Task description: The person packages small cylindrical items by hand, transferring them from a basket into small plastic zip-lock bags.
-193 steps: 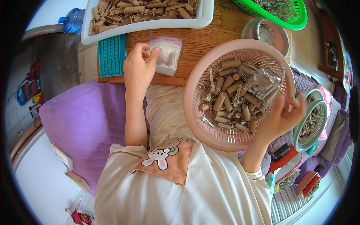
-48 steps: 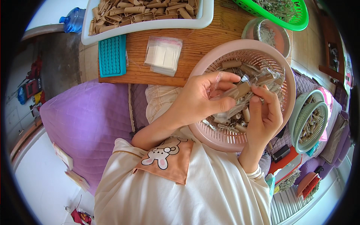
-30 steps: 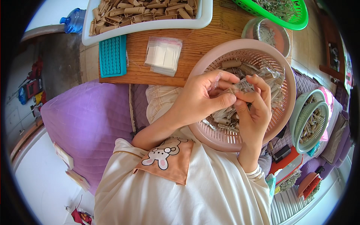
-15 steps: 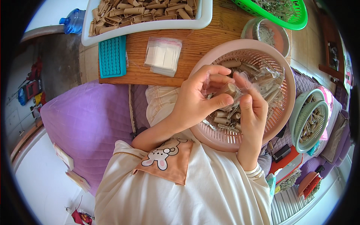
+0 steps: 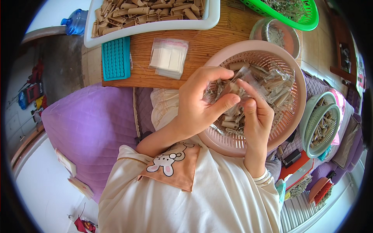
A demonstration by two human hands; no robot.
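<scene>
Facing inward, left hand (image 5: 196,99) and right hand (image 5: 258,120) hold a clear bag (image 5: 250,79), fingers (image 5: 220,73) half-curled.

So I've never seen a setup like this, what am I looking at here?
No machine here: this is a person working bare-handed, seen from a fisheye camera worn on the head, so straight edges bend. On the brown wooden table are a white plastic tub of tan tube pieces, a ridged teal tray and flat clear-and-white packets. Over the round pink plastic basket, the left hand holds a clear plastic bag; the right hand seems to touch it.
</scene>
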